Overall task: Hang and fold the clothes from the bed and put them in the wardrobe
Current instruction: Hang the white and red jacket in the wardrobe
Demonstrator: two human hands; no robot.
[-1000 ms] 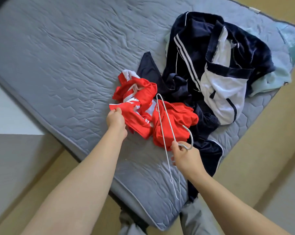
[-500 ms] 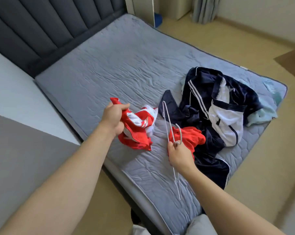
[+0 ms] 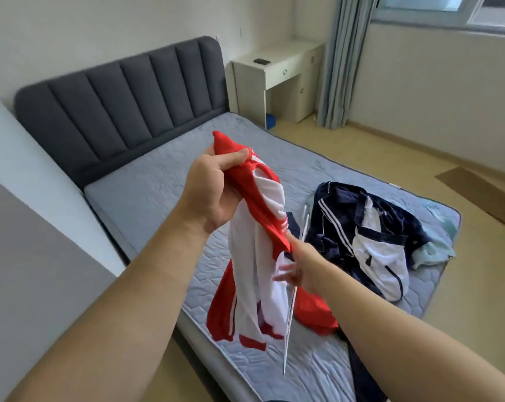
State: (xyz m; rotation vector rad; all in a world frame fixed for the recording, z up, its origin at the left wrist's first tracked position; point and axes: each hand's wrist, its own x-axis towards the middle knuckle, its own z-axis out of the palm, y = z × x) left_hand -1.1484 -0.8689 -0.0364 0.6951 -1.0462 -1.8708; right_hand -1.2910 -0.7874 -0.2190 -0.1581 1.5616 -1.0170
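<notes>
Bed (image 3: 147,192) beneath: your left hand (image 3: 213,192) grips the red-and-white top (image 3: 251,271) above it; your right hand (image 3: 300,268) holds the wire hanger (image 3: 290,329), fingers partly hidden. Hanging step; next, find the neck opening.

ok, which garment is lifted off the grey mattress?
The red-and-white jersey, hanging from the left hand's grip. The navy-and-white track jacket, plain red piece and pale green cloth all lie on the mattress.

Pale walls (image 3: 419,82), tan floor (image 3: 376,152), white desk (image 3: 277,65) beside grey-blue curtain (image 3: 344,62).
</notes>
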